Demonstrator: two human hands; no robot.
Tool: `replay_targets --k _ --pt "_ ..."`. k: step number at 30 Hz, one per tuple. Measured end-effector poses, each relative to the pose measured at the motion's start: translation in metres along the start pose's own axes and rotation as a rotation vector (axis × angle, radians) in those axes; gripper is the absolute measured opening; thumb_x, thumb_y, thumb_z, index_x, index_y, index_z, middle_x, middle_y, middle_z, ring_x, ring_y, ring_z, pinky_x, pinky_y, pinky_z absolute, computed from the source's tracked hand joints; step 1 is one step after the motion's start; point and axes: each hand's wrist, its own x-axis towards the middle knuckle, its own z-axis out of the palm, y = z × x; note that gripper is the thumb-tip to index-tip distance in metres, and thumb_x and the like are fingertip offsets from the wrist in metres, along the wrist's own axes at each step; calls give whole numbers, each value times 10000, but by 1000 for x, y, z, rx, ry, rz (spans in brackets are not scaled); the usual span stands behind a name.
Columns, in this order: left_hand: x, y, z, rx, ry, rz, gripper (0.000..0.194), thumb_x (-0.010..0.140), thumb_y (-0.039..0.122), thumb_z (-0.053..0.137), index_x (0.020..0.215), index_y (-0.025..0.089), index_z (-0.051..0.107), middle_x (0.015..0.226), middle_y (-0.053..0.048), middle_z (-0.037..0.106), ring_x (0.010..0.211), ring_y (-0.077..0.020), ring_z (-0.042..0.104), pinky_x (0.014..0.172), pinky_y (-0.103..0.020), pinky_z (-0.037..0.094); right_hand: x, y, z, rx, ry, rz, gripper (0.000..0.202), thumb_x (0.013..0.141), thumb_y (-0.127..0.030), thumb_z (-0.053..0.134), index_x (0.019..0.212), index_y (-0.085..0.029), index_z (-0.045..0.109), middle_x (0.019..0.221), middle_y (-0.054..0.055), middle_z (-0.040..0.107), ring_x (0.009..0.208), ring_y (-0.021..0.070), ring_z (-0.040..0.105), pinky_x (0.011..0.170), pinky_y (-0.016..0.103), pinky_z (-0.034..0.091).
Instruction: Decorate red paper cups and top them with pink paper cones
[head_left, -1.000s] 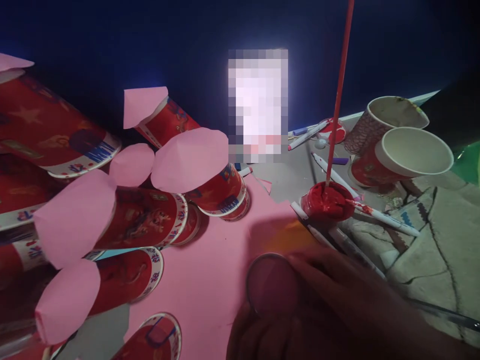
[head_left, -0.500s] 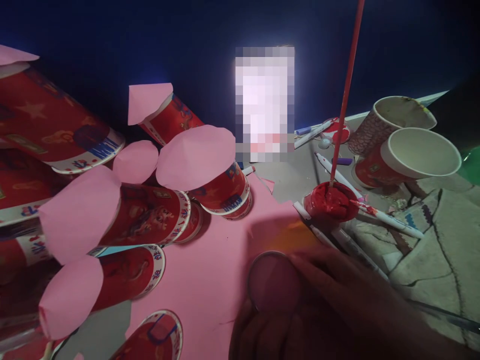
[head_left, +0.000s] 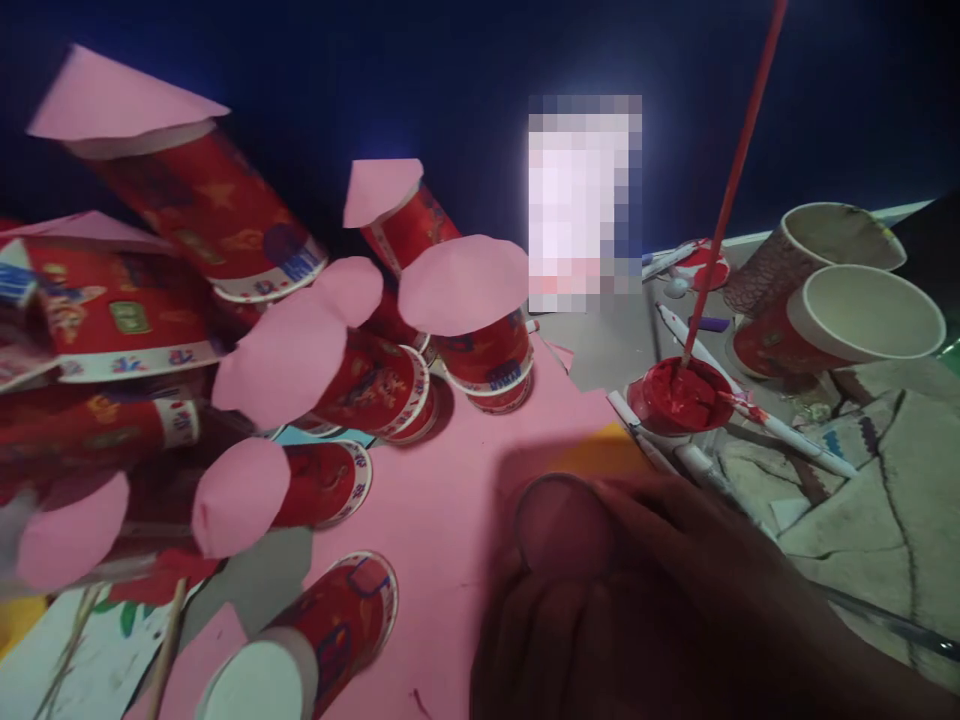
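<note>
At the lower middle, in deep shadow, both hands close around a round thing with a thin rim (head_left: 566,525), dull pink across its face. Its kind is hard to make out. My left hand (head_left: 551,640) has curled fingers along its near side. From the right, my right hand (head_left: 690,545) reaches its fingertips to the far rim. Below them lies a pink paper sheet (head_left: 450,480). To the left stand several upturned red paper cups topped with pink paper cones, one cone (head_left: 465,285) nearest the hands.
A cup of red paint (head_left: 679,395) holds a long red stick (head_left: 739,180) at the right. White markers (head_left: 795,435) lie beside it. Two upright paper cups (head_left: 870,310) stand behind. A cup without a cone (head_left: 330,630) is at front left, a bright pixelated patch (head_left: 577,200) at the back.
The view has swung left, so the cups and paint appear further right and more cups show at left. Both hands keep their hold on the round thing.
</note>
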Motion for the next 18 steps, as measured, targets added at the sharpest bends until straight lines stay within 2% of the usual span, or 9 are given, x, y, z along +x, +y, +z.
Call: replay_targets --k 3,5,8,11,14,18 --pt "-4 0 8 -16 87 -14 223 986 143 535 1113 204 708 891 -46 752 964 -189 684 1052 -407 530 1 1 -1 49 -8 25 418 943 -342 600 1359 -367 622 1147 65 735 1013 294 722 762 392 628" --pt "-3 -1 7 -3 129 13 253 1020 181 475 1092 203 717 868 -41 739 978 -196 665 1065 -402 511 1 3 2 55 -17 35 372 982 -357 541 1342 -336 631 1031 64 742 910 270 719 683 355 606" --pt "-1 -1 -4 60 32 94 294 1026 176 440 1145 167 709 970 -63 730 998 -217 648 1050 -409 511 2 7 5 11 -28 41 327 1017 -341 473 1285 -299 656 868 51 706 777 237 676 624 323 558" --pt "0 1 -16 71 -53 125 302 998 145 468 1213 139 680 1000 -70 709 971 -224 647 1012 -396 534 3 6 4 -68 -32 -61 350 980 -321 552 1318 -290 637 1009 79 686 909 251 659 747 355 557" --pt "-2 4 -18 65 -93 109 298 948 94 516 1191 156 675 1024 -72 701 1012 -242 647 1009 -415 543 5 -3 -2 -116 -52 -143 449 967 -321 603 1411 -261 576 1127 108 639 1030 267 623 861 387 536" --pt "-5 5 -8 127 -34 108 272 917 55 525 1116 173 669 1036 -96 694 1037 -270 639 945 -455 566 7 -17 -8 -165 -93 -144 472 949 -257 643 1412 -202 564 1118 114 619 1024 265 603 898 401 513"
